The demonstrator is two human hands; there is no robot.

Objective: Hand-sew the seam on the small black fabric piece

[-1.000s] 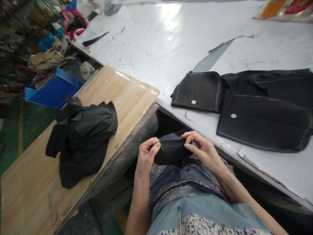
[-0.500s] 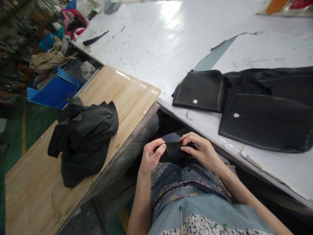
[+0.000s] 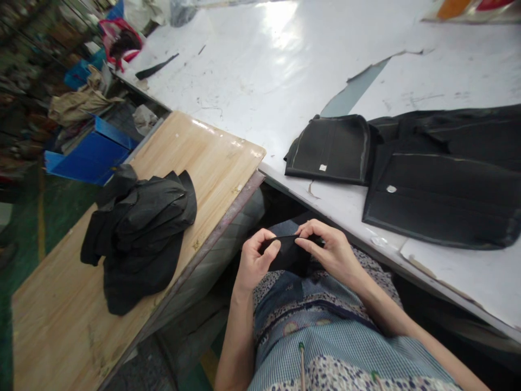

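Observation:
A dark piece of fabric (image 3: 290,256) hangs between my two hands, above my lap. My left hand (image 3: 257,260) pinches its upper edge between thumb and fingers. Close beside it, my right hand (image 3: 328,247) pinches the same edge farther right. The edge runs nearly straight between the fingertips. The lower part of the fabric merges with the dark background and my patterned apron (image 3: 345,347).
On the wooden board (image 3: 215,146) at left lies a crumpled black fabric pile (image 3: 142,233). Folded black pieces (image 3: 448,201) with small white stickers rest on the white table (image 3: 252,70). A blue box (image 3: 95,152) stands beyond the board.
My right hand's fingertips have shifted slightly left along the fabric edge, closer to my left hand. Both hands still pinch the fabric.

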